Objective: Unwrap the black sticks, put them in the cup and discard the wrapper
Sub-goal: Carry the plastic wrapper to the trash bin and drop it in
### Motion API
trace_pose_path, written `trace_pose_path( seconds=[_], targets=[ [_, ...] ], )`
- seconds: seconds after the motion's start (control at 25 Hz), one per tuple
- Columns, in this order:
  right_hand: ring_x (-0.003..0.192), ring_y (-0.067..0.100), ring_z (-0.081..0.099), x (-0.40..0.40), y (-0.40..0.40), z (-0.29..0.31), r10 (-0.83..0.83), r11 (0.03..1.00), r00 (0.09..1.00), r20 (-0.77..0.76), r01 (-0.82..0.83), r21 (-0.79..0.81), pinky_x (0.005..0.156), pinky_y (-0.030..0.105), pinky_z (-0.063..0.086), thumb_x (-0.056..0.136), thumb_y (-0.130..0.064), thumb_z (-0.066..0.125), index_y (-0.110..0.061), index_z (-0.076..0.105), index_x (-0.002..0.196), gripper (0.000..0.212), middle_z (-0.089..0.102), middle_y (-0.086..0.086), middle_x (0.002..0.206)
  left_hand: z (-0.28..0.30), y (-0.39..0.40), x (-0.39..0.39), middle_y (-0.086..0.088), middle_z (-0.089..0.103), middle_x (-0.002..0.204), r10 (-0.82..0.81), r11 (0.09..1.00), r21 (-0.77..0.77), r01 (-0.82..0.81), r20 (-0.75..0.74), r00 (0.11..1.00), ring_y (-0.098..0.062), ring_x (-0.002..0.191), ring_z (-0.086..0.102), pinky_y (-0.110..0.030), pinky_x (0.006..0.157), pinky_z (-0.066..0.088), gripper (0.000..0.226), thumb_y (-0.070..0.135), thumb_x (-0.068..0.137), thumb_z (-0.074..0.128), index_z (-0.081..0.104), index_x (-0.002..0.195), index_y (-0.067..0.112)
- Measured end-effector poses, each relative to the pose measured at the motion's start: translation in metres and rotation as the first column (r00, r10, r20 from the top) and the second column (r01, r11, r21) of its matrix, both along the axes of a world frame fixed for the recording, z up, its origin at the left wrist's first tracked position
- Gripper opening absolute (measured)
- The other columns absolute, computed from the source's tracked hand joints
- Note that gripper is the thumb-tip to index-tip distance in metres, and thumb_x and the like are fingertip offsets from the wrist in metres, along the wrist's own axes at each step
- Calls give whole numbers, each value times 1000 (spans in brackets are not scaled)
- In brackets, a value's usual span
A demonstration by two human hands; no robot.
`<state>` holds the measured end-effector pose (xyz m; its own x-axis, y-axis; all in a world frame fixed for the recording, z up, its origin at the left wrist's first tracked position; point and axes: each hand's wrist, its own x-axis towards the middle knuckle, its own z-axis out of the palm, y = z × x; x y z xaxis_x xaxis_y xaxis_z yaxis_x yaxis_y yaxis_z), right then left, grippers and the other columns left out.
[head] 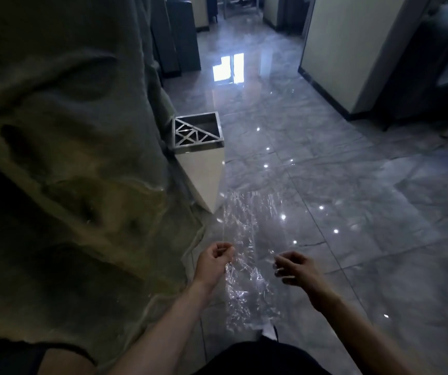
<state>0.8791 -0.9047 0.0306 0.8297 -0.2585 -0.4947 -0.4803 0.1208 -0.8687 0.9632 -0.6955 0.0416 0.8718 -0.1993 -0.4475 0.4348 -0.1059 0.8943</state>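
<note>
You are holding the clear wrapper [244, 255] up in front of you with 2 hands. Your left hand [214, 259] has curled fingers and pinches the left edge of it. Your right hand [294, 267] has curled fingers too and seems to pinch the right edge, but the plastic is so clear there that it is hard to be sure. The wrapper hangs between them, above the shiny floor [352, 185].

This wrapper looks very light, thin and soft. It is crinkly and will flop, fold and stick to itself. It may be slippery, so pinch it at the edges. I think it will be easiest to scrunch it into a small ball first, so it does not float away when you let go.

The bin [204, 158] is ahead and a bit to your left, with a metal top that is open on one side. It looks like the place for the wrapper. A big grey rock-like wall [68, 131] stands right beside the bin. I cannot see any black sticks or a cup here.
</note>
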Motion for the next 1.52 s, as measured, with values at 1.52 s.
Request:
trace_pose_path(
  seconds=[1.52],
  targets=[
    [79, 18, 69, 429, -181, 10, -90, 991, 994, -65, 82, -109, 69, 28, 54, 85, -19, 70, -9, 70, 95, 13, 73, 10, 89, -38, -148, 449, -8, 72, 97, -100, 994, 38, 104, -94, 990, -19, 85, 67, -29, 74, 56, 10, 15, 90, 65, 71, 97, 18]
  ],
)
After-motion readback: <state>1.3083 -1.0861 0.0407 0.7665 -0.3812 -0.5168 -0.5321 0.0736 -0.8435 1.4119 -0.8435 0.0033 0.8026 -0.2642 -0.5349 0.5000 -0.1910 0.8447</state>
